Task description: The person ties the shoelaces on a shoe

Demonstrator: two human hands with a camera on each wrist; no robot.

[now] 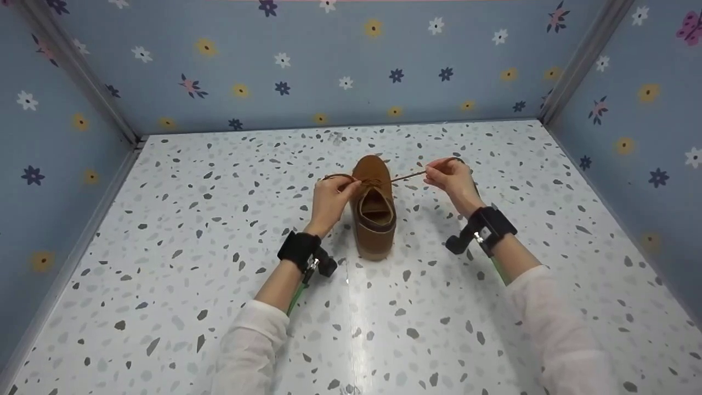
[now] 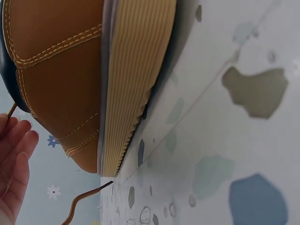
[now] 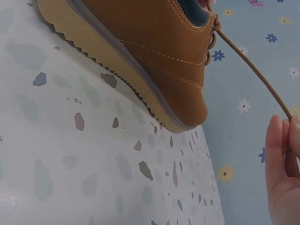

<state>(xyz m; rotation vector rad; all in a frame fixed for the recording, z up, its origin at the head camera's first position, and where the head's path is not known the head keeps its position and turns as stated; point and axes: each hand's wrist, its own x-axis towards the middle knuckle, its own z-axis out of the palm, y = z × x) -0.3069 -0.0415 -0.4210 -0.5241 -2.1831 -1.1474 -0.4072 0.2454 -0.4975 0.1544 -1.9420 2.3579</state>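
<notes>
A brown shoe (image 1: 368,167) stands upright on the speckled surface, its toe pointing away from me. My left hand (image 1: 330,202) pinches a shoelace close to the laced front of the shoe, on its left side. The lace's tipped loose end (image 2: 86,193) hangs below that hand in the left wrist view. Out to the right of the shoe, my right hand (image 1: 454,181) pinches the other lace (image 3: 255,70) between thumb and fingers. This lace runs straight from the eyelets to the fingertips. Stitching and a ribbed tan sole (image 2: 136,70) show up close.
White speckled tabletop (image 1: 219,274) lies around the shoe. Blue flowered panels (image 1: 351,60) stand at the back and along both sides, with grey metal posts (image 1: 581,60) at the corners. Each wrist wears a black strap (image 1: 300,249) with a camera.
</notes>
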